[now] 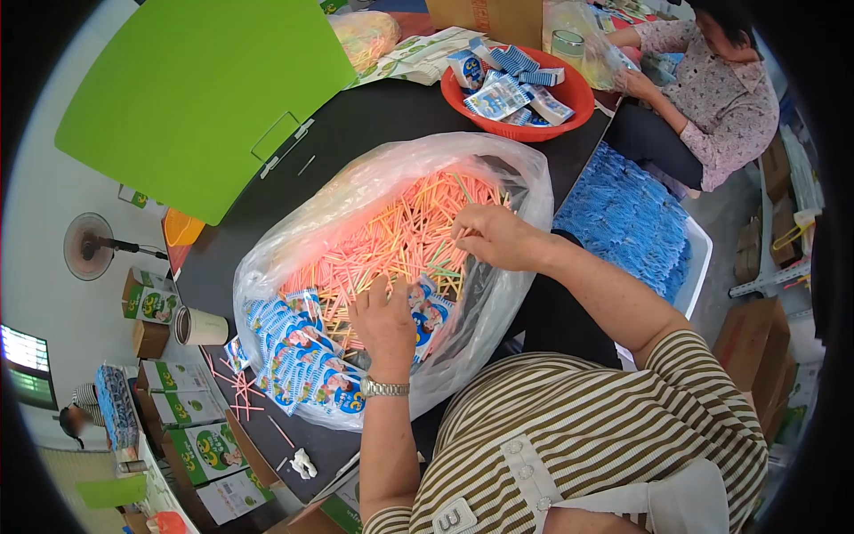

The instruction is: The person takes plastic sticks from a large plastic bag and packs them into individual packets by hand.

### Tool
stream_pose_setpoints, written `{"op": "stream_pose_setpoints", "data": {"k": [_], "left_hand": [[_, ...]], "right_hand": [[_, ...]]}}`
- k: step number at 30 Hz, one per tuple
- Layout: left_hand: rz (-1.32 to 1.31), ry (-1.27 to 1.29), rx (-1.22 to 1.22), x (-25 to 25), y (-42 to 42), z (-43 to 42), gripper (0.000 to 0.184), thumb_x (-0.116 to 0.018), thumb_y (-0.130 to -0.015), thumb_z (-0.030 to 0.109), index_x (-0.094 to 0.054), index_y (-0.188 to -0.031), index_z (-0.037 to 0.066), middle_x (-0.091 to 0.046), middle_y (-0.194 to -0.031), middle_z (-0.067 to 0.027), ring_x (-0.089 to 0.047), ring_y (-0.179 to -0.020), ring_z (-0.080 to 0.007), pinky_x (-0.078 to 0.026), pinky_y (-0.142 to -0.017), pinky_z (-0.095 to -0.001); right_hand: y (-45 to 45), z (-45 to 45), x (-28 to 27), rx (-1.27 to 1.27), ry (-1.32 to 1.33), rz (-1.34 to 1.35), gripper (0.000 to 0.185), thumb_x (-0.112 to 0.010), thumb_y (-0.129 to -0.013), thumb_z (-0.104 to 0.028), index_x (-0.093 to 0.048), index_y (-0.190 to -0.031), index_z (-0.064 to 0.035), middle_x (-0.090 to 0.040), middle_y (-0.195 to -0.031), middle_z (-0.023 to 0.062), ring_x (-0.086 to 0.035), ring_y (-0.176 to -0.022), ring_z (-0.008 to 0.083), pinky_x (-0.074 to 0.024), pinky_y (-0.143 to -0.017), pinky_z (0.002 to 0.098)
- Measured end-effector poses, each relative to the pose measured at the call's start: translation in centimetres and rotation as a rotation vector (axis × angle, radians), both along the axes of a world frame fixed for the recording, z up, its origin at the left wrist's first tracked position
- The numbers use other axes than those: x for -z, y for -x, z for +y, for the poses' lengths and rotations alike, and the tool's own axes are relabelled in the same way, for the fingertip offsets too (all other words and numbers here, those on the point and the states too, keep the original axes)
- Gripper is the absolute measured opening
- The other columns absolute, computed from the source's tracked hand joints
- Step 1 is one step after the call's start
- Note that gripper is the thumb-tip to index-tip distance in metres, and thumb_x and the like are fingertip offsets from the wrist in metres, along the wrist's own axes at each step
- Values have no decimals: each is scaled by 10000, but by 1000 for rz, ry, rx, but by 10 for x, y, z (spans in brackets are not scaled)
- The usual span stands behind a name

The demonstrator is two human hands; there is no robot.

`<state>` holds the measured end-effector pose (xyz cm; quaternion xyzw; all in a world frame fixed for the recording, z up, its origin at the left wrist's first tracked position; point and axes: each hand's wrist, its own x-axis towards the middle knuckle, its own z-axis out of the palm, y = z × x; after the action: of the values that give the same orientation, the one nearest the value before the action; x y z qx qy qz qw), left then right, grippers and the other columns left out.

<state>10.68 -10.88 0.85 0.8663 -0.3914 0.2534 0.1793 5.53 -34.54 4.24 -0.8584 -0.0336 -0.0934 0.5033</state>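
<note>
Thin sticks (382,245), light, likely brittle; best pinched mid-length
Left hand (384,325) spread open; right hand (496,237) curled, whether gripping I can't tell

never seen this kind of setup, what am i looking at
No machine here: a person works bare-handed, and one camera on their head looks forward and down. On the black table lies an open plastic bag of thin coloured sticks, with blue-and-white packets at its near left. Beyond it stands a red basin of similar packs. The left hand, with a wristwatch, is over the nearer sticks; the right hand is at the farther ones. I can't tell whether either grips anything.
</note>
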Motion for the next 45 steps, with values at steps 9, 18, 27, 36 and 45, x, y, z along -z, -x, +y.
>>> {"op": "stream_pose_setpoints", "data": {"k": [9,18,27,36,45], "left_hand": [[1052,680,-19,3,6,0,74,-614,-841,81,-640,-897,38,-623,-702,-106,-614,-645,-172,-465,-571,-268],[844,326,-94,18,-4,0,174,-688,-786,194,-635,-742,35,-620,-674,-103,-606,-625,-244,-457,-567,-332],[313,-285,-134,-3,0,-11,330,-722,-730,308,-640,-857,14,-630,-714,-166,-601,-649,-345,-453,-606,-418],[1274,682,114,-4,9,13,171,-642,-853,158,-629,-746,25,-623,-719,15,-549,-621,-55,-407,-524,-239],[1321,797,52,-3,12,4,140,-646,-844,77,-610,-729,6,-611,-696,18,-512,-619,-20,-409,-529,-202]], "right_hand": [[-4,-12,8,-64,-310,388,79,-574,-867,-102,-591,-901,-33,-578,-765,29,-560,-582,69,-459,-528,237],[-21,47,60,-321,131,-288,111,-600,-789,-91,-578,-871,-21,-584,-760,113,-608,-709,231,-487,-609,342],[-22,46,68,-391,405,-220,93,-592,-777,-69,-585,-859,-27,-573,-854,139,-572,-816,314,-477,-723,358],[-7,30,-1,-147,-139,-358,56,-593,-834,-33,-578,-885,-16,-545,-836,89,-553,-801,226,-453,-696,308],[2,37,-7,-152,-296,-232,61,-590,-844,-23,-573,-902,-23,-546,-860,65,-562,-824,165,-461,-705,282]]}}
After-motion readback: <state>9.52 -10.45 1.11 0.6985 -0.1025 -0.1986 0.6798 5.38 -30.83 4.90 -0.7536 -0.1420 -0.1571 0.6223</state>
